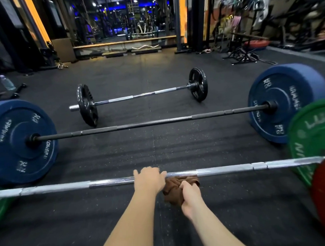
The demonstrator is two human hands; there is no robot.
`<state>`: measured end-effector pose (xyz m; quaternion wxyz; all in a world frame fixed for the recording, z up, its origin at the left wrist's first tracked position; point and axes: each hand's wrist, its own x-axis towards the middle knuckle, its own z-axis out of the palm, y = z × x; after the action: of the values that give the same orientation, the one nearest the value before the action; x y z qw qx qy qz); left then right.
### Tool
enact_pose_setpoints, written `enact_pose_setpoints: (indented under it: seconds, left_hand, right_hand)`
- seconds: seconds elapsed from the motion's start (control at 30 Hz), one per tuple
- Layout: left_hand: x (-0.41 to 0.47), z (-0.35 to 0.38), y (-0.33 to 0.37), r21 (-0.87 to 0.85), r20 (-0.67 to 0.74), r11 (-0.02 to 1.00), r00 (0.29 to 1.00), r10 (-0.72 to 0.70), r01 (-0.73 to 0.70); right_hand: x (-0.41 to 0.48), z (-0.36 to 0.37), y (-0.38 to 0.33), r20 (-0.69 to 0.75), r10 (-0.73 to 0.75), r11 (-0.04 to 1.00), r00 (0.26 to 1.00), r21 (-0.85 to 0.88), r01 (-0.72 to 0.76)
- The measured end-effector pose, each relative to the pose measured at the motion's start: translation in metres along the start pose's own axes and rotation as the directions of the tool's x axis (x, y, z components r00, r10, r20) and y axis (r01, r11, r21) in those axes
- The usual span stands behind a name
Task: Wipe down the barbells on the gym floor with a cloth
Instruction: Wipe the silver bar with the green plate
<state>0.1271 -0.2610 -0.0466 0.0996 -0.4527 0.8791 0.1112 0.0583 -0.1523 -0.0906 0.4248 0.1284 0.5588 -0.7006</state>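
The left hand (149, 180) lay over the shaft of the nearest barbell (236, 168), fingers curled across its top. Just to its right, the right hand (190, 196) clenched a bunched brown cloth (176, 188) whose upper edge touched the same silver shaft. That barbell rested on the dark floor (178, 144). The blue-plated barbell (154, 122) lay beyond it, and the small black-plated barbell (137, 95) farther back.
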Motion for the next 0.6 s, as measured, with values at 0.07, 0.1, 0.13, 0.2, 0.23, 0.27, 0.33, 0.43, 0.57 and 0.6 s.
enact_pose_setpoints:
  seconds: [0.07, 0.1, 0.13, 0.2, 0.23, 0.27, 0.33, 0.43, 0.57, 0.6]
  left_hand:
    - [-0.001, 0.005, 0.018, -0.106, 0.031, 0.987, 0.992, 0.121, -0.117]
    - [-0.001, 0.007, 0.024, -0.137, 0.051, 0.982, 0.989, 0.139, -0.131]
    - [0.000, 0.009, 0.026, -0.143, 0.062, 0.981, 0.988, 0.143, -0.133]
    - [0.002, 0.007, 0.025, -0.141, 0.076, 0.983, 0.988, 0.132, -0.120]
    - [0.003, 0.005, 0.024, -0.142, 0.086, 0.983, 0.988, 0.126, -0.113]
    - [0.002, 0.003, 0.023, -0.145, 0.092, 0.984, 0.988, 0.120, -0.106]
    - [0.002, 0.001, 0.024, -0.140, 0.089, 0.986, 0.990, 0.107, -0.094]
    - [0.003, 0.002, 0.027, -0.134, 0.086, 0.987, 0.991, 0.101, -0.089]
    - [0.008, 0.003, 0.024, -0.161, 0.077, 0.984, 0.993, 0.095, -0.082]
    - [0.009, 0.004, 0.023, -0.161, 0.073, 0.983, 0.992, 0.099, -0.086]
  right_hand:
    - [-0.002, 0.003, 0.005, 0.047, 0.006, 1.000, 0.999, -0.008, -0.005]
    - [-0.003, 0.003, 0.005, 0.056, 0.017, 1.000, 0.998, -0.003, -0.017]
    - [-0.003, 0.002, 0.004, 0.060, 0.026, 1.000, 0.998, 0.005, -0.026]
    - [0.004, -0.004, 0.001, 0.025, 0.008, 0.999, 1.000, 0.034, -0.008]
    - [0.009, -0.006, -0.003, -0.009, 0.007, 0.999, 1.000, 0.054, -0.006]
    - [0.015, -0.010, -0.006, -0.035, 0.008, 0.998, 0.999, 0.068, -0.006]
    - [0.022, -0.020, -0.013, -0.025, -0.007, 0.997, 1.000, 0.081, 0.009]
    - [0.022, -0.029, -0.017, -0.028, -0.024, 0.998, 0.999, 0.055, 0.025]
    - [0.023, -0.024, -0.008, 0.003, -0.044, 0.999, 0.999, -0.008, 0.044]
    - [0.021, -0.022, -0.005, 0.007, -0.046, 0.999, 0.999, -0.020, 0.046]
